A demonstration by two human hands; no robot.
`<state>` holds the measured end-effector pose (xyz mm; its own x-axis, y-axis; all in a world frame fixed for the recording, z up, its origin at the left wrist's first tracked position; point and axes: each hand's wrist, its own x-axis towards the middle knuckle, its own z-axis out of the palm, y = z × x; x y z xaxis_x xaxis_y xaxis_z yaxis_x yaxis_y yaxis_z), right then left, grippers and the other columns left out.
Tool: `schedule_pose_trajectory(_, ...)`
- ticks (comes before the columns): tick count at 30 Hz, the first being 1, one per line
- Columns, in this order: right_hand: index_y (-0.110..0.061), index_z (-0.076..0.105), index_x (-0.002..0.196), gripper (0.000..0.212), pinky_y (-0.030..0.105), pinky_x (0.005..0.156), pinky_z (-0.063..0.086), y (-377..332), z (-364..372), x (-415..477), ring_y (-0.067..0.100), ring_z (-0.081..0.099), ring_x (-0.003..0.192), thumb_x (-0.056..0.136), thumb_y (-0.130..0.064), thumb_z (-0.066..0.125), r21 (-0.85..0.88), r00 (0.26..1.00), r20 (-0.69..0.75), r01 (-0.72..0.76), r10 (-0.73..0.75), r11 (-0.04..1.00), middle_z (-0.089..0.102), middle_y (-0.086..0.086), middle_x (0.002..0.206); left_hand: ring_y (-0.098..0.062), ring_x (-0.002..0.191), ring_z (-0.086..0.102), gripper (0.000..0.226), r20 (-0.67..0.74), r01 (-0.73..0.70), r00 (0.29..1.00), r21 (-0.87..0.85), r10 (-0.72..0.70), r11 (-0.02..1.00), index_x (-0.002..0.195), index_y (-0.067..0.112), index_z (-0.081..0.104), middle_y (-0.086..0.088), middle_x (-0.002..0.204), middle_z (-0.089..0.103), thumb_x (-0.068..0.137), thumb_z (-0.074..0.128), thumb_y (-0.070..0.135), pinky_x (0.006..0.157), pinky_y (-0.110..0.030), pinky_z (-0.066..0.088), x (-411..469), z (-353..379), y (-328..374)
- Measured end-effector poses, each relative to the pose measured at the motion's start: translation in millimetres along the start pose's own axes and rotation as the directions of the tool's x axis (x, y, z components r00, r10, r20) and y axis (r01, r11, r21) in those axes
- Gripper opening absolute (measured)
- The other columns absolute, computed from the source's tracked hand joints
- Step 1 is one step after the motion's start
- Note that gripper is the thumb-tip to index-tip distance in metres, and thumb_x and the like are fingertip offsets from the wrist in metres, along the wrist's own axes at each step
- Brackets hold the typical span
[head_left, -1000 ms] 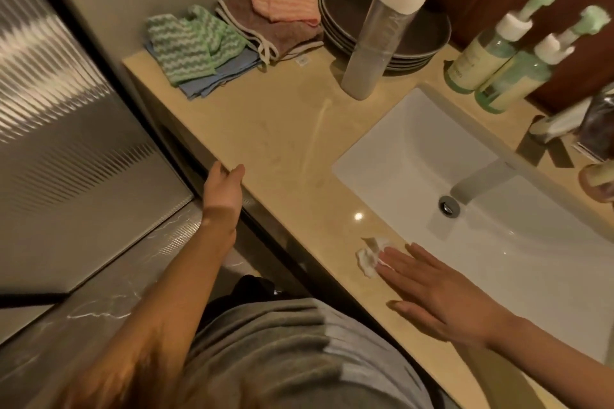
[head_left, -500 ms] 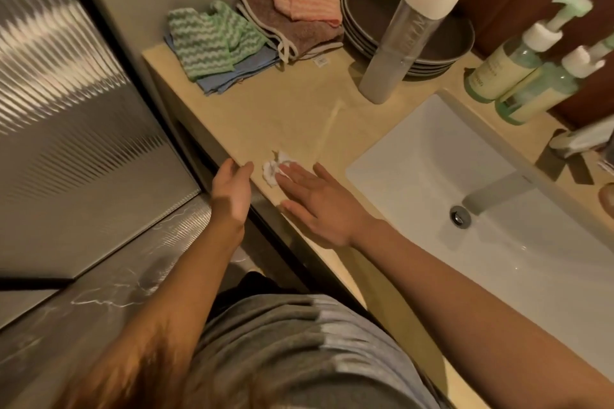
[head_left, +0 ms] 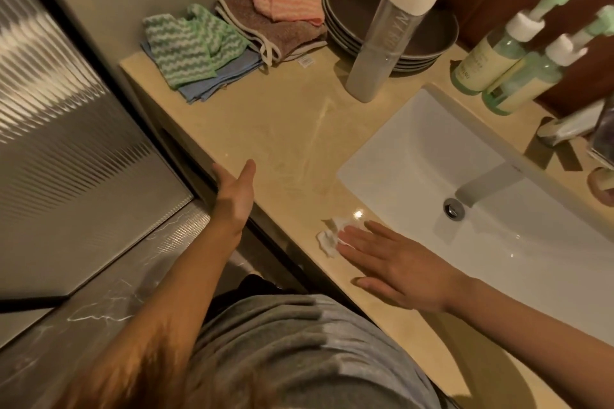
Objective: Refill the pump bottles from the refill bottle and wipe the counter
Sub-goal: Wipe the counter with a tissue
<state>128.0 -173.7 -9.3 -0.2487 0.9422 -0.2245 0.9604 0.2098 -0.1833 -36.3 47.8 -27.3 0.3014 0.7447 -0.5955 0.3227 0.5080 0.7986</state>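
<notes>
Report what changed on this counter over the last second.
The right hand, fingers flat on the white tissue wad, swept it left along the counter toward the left hand, then back right beside the sink. Nothing was gripped or released. The left hand stayed open at the counter's front edge; the refill bottle, pump bottles and cloths did not move.

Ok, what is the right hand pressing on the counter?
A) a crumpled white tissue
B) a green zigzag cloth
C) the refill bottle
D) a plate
A: the right hand lies flat, its straight fingers on a crumpled white tissue on the counter, beside the near edge of the sink.
</notes>
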Motion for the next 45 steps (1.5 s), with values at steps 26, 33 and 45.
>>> schedule_pose_trajectory(26, -0.009, 0.024, 0.149, 0.057, 0.039, 0.116, -0.002, -25, -12, 154, 0.023, 0.013, 0.145, 0.101, -0.040, 0.025, 0.104, 0.964, -0.150, -0.204, 0.218, 0.973, 0.021, 0.010, 0.156, -0.017, 0.145, 0.003, 0.068, -0.158, -0.108, 0.981, 0.032, 0.112, 0.994, 0.150, 0.021, -0.006, 0.001, 0.159, -0.001, 0.099, 0.030, 0.048, 0.118, -0.042, 0.007, 15, 2, -21)
schedule_pose_trajectory(33, -0.011, 0.040, 0.142, 0.052, 0.042, 0.117, 0.008, -22, -1, 107, 0.019, 0.028, 0.141, 0.100, -0.039, 0.030, 0.130, 0.989, -0.140, -0.026, 0.044, 0.991, 0.037, 0.008, 0.148, -0.022, 0.144, 0.013, 0.075, -0.188, -0.066, 0.981, -0.053, 0.055, 0.996, 0.149, 0.016, -0.010, -0.006, 0.158, 0.005, 0.097, 0.034, 0.048, 0.118, -0.040, 0.013, 19, 13, -19)
schedule_pose_trajectory(45, -0.020, 0.010, 0.152, 0.057, 0.043, 0.117, -0.005, 38, -34, 120, 0.013, 0.001, 0.146, 0.101, -0.043, 0.021, 0.085, 0.867, -0.052, -0.490, 0.495, 0.868, 0.006, 0.000, 0.159, -0.018, 0.145, -0.010, 0.075, -0.288, -0.094, 0.957, -0.150, 0.048, 0.984, 0.148, 0.013, -0.014, -0.003, 0.157, -0.017, 0.099, 0.039, 0.035, 0.118, -0.037, 0.002, 21, 23, 17)
